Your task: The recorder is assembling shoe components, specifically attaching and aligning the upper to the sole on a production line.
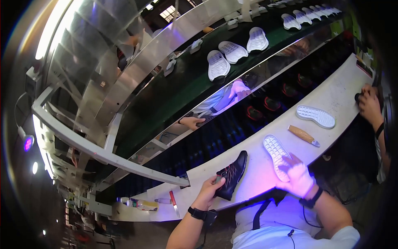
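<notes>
My left hand (210,191) is closed round the heel end of a black shoe upper (233,176) with reddish stitching, its toe pointing away over the white bench. To the right, my right hand (299,177) grips a white shoe sole (275,150), its blocky tread facing up and the far end showing beyond my fingers. Purple light falls on that hand and the bench around it. A second white sole (316,116) lies farther right on the bench. Between the two soles rests a wooden-handled tool (304,135) with a short metal tip.
A green conveyor (178,97) beyond the bench carries several white soles (218,65). Black shoes (271,103) stand on a dark lower shelf. A white frame bar (107,155) reaches over from the left, near a bottle (143,204) and a red-handled knife (173,201). Another person's hand (369,106) is at far right.
</notes>
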{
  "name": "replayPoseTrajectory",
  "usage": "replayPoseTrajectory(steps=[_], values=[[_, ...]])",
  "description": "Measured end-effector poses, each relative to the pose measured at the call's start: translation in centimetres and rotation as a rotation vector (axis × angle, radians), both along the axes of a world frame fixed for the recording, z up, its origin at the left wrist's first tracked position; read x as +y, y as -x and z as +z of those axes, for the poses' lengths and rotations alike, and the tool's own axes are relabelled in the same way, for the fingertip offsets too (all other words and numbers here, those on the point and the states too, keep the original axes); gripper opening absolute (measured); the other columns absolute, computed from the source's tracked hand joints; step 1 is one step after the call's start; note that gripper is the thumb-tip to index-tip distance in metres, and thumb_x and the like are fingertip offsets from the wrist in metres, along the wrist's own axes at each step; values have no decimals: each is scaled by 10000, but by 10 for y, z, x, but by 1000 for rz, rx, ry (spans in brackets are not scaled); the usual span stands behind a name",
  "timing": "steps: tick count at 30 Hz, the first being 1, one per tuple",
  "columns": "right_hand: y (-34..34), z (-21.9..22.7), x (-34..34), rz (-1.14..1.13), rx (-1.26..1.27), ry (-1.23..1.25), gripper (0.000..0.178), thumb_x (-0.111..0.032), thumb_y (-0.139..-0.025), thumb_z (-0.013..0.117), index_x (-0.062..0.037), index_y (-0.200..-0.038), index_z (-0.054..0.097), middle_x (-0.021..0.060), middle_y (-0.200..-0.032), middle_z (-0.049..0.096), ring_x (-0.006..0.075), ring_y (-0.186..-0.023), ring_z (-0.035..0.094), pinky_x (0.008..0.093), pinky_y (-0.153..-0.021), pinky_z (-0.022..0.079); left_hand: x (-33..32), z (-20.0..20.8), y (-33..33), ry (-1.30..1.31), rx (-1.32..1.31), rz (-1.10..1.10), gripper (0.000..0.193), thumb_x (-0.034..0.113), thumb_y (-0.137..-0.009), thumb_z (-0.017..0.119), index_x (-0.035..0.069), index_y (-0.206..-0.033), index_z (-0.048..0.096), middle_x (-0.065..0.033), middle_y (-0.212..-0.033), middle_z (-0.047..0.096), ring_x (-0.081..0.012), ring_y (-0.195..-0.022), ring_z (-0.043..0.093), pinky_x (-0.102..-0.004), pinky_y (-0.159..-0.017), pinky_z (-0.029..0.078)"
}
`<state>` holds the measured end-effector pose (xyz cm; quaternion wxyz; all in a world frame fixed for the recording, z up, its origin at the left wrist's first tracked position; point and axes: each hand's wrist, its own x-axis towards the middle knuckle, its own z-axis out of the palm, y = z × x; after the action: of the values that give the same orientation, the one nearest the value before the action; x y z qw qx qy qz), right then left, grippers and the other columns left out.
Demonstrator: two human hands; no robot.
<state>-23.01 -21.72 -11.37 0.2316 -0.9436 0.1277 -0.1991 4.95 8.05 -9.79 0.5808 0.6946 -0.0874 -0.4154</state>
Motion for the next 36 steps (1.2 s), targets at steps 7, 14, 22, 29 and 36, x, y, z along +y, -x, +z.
replayPoseTrajectory(steps=[7,14,22,29,36], values=[[28,11,-5,-5,-300,88,324,-167,-792,838,-61,-1088,763,109,-1178,778,373,-1236,685,501,-968,557,-56,25,-8,-182,-1229,-483,427,319,-1064,646,5,-1352,666,-272,-1263,723,-446,-1198,678,-488,-1046,538],[17,102,3,-26,-490,-714,198,-118,-981,745,42,-1092,707,159,-1003,805,218,-896,786,347,-836,608,-109,30,9,-494,-1142,-618,516,489,-1064,621,-12,-1184,642,-269,-986,758,-500,-932,726,-548,-844,571],[12,44,19,-143,-755,-1018,318,-212,-984,806,19,-1085,612,113,-997,773,163,-899,735,328,-851,599,-85,39,85,351,-1051,-180,460,260,-1022,742,-5,-1365,591,-218,-1205,710,-358,-1056,712,-443,-964,558],[13,40,15,-236,-739,-1029,375,-239,-956,832,1,-1090,576,86,-982,745,139,-909,724,321,-846,604,-84,14,129,556,-962,-212,516,123,-1012,707,-16,-1456,485,-242,-1441,608,-378,-1381,592,-492,-1214,421],[35,52,23,126,-655,-1133,395,-166,-860,923,-35,-1027,590,266,-1190,750,310,-1070,755,421,-970,602,-83,14,137,699,-1040,-164,485,-45,-974,701,93,-1276,348,-335,-1450,534,-424,-1366,591,-558,-1177,455]])
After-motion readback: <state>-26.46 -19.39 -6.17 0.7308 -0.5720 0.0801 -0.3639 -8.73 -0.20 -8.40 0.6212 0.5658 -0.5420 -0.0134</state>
